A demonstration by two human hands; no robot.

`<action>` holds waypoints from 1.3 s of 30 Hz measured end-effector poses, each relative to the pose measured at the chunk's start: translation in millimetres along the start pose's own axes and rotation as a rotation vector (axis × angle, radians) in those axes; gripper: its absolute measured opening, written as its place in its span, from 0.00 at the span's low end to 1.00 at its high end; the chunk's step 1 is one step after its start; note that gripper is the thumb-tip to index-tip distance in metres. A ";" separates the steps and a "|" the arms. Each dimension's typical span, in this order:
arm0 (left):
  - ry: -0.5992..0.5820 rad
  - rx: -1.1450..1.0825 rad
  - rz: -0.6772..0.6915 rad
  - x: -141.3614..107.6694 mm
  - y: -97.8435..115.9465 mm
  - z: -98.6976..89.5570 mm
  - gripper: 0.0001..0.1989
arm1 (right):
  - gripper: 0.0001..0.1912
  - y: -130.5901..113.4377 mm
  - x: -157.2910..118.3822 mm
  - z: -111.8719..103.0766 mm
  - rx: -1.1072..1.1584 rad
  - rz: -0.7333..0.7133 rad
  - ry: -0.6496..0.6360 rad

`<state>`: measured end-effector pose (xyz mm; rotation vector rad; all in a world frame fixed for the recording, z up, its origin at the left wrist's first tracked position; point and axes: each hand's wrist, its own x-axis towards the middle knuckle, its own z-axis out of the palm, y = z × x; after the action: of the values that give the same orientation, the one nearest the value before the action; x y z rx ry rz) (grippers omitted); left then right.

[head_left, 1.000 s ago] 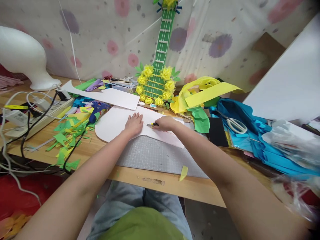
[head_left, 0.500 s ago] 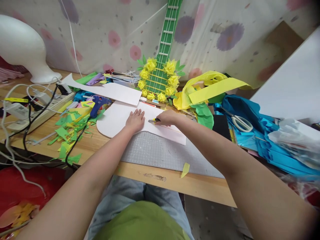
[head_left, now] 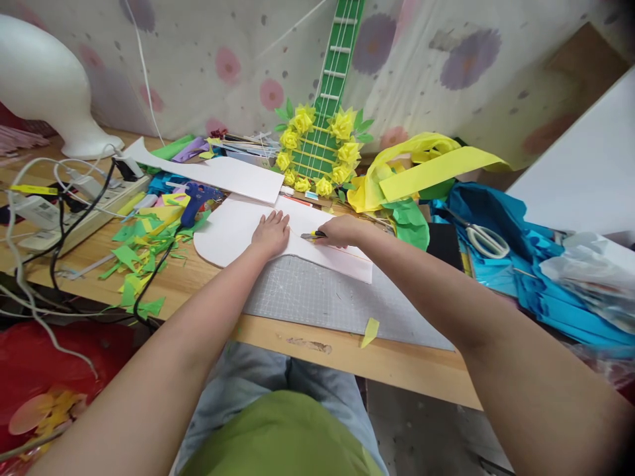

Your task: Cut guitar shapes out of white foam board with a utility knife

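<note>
While the cut is in progress, keep the paper scraps (head_left: 141, 248) and the glue gun (head_left: 194, 203), at the left of the desk (head_left: 397, 363), clear of the work. The white board (head_left: 233, 228) lies at the centre; its rounded left end extends past the cutting mat (head_left: 317, 297) onto bare wood. A second white piece (head_left: 248, 178) overlaps its far edge; slide this off if it prevents the board from lying flat.

The left hand (head_left: 271, 235) is spread flat on the board, grasping nothing. Press down evenly with it, and keep its fingers out of the blade's path: the blade points left, and the fingertips are near it.

To the right, the right hand (head_left: 342, 231) is closed around the handle of the utility knife (head_left: 311, 236). Hold the blade low and draw it in steady, light passes. Cutting depth cannot be told from this view. Use the red line (head_left: 358, 253) at the board's right end as a guide, and keep the mat beneath every stroke.
</note>
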<state>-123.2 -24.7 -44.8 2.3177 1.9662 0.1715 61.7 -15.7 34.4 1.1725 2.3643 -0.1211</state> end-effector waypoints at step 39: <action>-0.009 0.001 0.012 -0.3 0.4 0.3 0.26 | 0.29 23.4 -8.4 35.7 -0.073 0.046 0.128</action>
<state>-122.8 -25.0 -45.0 2.3274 1.9496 0.1605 97.9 -17.4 10.2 1.2310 2.4279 0.0572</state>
